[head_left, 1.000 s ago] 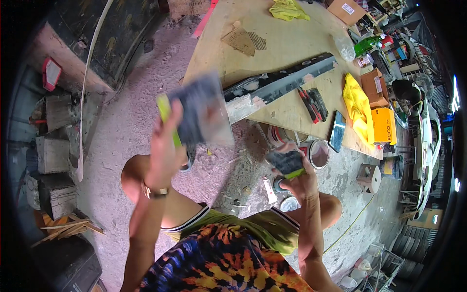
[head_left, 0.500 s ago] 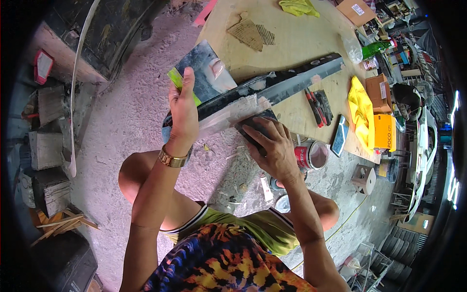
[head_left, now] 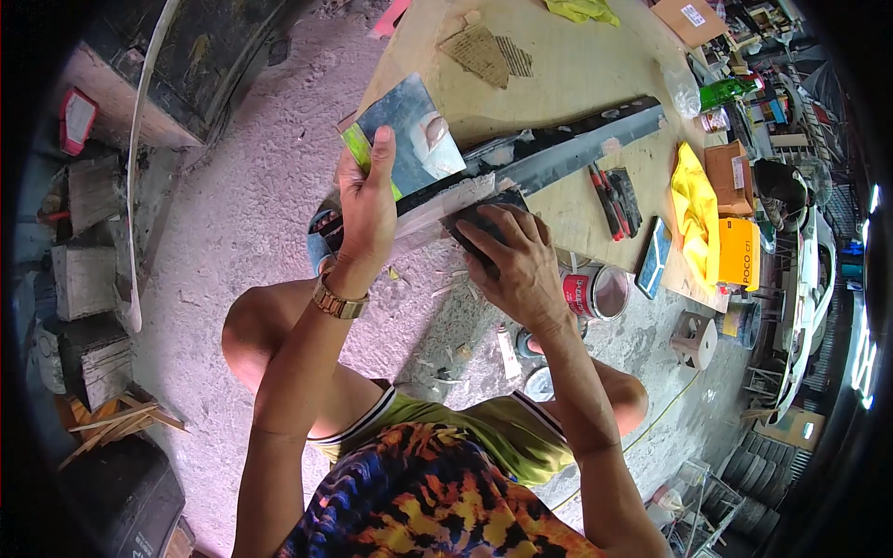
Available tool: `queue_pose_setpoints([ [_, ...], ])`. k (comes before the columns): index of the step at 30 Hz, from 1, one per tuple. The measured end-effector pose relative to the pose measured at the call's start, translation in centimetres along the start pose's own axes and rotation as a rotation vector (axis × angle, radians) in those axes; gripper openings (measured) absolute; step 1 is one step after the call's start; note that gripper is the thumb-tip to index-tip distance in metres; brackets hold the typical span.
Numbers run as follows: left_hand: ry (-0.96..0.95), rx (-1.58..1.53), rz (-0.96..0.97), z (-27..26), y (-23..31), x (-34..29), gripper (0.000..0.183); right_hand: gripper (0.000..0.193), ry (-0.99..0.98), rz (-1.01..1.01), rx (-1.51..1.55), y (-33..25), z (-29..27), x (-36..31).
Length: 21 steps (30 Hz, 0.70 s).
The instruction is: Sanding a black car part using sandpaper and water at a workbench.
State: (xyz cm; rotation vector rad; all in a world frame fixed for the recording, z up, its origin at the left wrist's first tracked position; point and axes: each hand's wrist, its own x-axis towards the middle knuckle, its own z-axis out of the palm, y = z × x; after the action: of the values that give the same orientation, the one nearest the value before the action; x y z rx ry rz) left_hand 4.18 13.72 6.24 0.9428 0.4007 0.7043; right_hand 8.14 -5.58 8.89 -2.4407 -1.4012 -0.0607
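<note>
My left hand (head_left: 369, 205) grips a flat grey plate (head_left: 395, 116) with a lime-green edge, the thumb lying over its face. A dab of pale pinkish filler (head_left: 431, 139) sits on that plate. Below it, a long black and grey panel (head_left: 577, 144) slants across the table's edge, its near end by my left wrist. A streak of pale filler (head_left: 458, 198) covers part of the panel's near side. My right hand (head_left: 521, 265) is closed on a black pad (head_left: 480, 216), pressed against the panel's lower edge beside the streak; its underside is hidden.
On the wooden table (head_left: 577, 84) lie torn cardboard (head_left: 476, 56), red-handled tools (head_left: 609, 209), a phone (head_left: 654, 258), a yellow cloth (head_left: 693, 219) and a yellow box (head_left: 739, 251). An open can (head_left: 609, 293) stands below its edge. A green bottle (head_left: 730, 91) lies at far right.
My left hand and the plate have moved a little to the right, over the panel. My right hand with the black pad has shifted slightly left and up along the panel's edge.
</note>
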Motion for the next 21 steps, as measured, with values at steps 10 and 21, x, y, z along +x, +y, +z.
queue_pose_setpoints([
  [10, 0.025, 0.035, -0.011, -0.2, 0.2, 0.2, 0.030, 0.036, -0.123, 0.036, 0.037, -0.2, -1.6, -2.0],
  [21, 0.227, 0.199, -0.108, -4.7, 4.4, 0.4, 0.035, 0.038, 0.061, 0.126, 0.050, 1.3, -1.2, -3.3],
])
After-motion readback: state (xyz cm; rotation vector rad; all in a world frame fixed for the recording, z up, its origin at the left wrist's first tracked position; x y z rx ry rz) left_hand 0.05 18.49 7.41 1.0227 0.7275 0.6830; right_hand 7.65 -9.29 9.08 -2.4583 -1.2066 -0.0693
